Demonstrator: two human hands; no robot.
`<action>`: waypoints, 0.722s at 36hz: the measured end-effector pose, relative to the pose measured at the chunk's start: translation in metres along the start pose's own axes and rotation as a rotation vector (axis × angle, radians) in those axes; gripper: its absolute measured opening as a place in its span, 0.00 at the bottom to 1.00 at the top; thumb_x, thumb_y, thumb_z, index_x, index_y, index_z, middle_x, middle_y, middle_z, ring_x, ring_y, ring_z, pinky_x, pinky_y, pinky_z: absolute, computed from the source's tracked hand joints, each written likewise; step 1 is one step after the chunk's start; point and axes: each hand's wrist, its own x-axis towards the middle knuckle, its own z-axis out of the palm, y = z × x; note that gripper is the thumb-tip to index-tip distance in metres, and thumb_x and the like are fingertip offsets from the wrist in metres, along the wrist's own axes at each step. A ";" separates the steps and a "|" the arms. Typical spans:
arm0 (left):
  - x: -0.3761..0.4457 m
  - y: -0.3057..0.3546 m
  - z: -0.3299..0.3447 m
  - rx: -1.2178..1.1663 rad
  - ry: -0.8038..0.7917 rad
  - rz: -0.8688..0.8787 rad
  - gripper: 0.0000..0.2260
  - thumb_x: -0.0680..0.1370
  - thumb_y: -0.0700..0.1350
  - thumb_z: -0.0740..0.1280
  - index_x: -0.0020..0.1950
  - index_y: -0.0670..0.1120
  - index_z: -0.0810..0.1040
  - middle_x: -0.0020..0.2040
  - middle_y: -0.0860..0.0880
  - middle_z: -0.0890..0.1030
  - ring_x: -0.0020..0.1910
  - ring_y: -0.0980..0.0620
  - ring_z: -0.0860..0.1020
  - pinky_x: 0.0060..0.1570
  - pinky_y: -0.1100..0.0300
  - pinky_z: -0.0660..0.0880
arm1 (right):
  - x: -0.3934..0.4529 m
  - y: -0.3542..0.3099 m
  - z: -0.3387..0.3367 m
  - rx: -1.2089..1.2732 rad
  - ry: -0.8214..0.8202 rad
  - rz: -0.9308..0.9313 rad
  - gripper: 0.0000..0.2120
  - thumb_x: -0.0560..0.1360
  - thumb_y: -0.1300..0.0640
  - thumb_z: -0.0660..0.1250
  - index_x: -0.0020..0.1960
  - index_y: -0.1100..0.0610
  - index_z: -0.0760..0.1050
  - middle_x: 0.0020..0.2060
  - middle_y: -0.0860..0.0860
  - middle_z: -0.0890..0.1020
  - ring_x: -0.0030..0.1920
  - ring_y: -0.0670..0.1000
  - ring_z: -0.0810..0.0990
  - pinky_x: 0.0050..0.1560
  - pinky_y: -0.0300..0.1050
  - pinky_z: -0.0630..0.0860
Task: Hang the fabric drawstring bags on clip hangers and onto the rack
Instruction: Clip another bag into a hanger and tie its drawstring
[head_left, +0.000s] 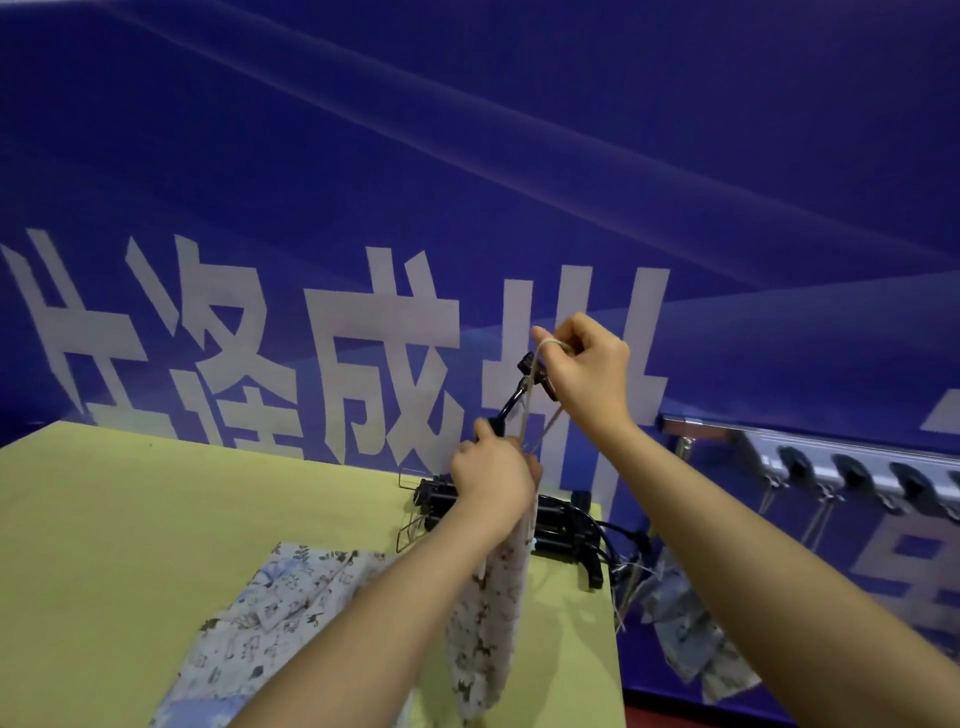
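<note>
A white drawstring bag (485, 618) with a brown floral print hangs in the air above the table's right part. My left hand (493, 480) grips its gathered top together with the lower end of a black clip hanger (519, 384). The hanger slants up to the right. My right hand (587, 369) is closed around the hanger's upper clip and pinches the bag's beige drawstring (532, 415), which runs taut down to the bag. A silver rack (831, 467) with black hooks is mounted on the wall at the right.
Several printed fabric bags (270, 613) lie in a pile on the yellow-green table (130, 519). A heap of black clip hangers (561, 525) sits at the table's far right edge. More bags (685, 639) hang beyond it, below the rack. A blue banner wall (467, 156) stands behind.
</note>
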 end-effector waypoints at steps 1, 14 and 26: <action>-0.001 0.006 0.000 -0.012 -0.002 0.006 0.19 0.80 0.55 0.55 0.63 0.45 0.72 0.62 0.42 0.67 0.56 0.42 0.73 0.45 0.54 0.68 | 0.002 0.002 -0.007 -0.007 0.007 -0.002 0.15 0.75 0.57 0.69 0.33 0.57 0.68 0.23 0.45 0.70 0.26 0.45 0.71 0.29 0.38 0.70; -0.027 0.161 0.007 -0.033 -0.111 0.023 0.25 0.78 0.62 0.57 0.66 0.46 0.70 0.69 0.42 0.62 0.59 0.41 0.74 0.45 0.53 0.69 | 0.020 0.052 -0.163 -0.049 0.012 0.042 0.20 0.73 0.58 0.71 0.29 0.55 0.64 0.20 0.45 0.68 0.23 0.44 0.67 0.29 0.41 0.64; -0.062 0.277 0.094 -0.189 -0.331 0.003 0.28 0.78 0.61 0.58 0.71 0.45 0.63 0.72 0.39 0.58 0.60 0.38 0.74 0.55 0.50 0.72 | -0.019 0.155 -0.279 -0.210 -0.250 0.227 0.15 0.69 0.54 0.73 0.28 0.56 0.70 0.21 0.48 0.71 0.26 0.48 0.69 0.31 0.47 0.68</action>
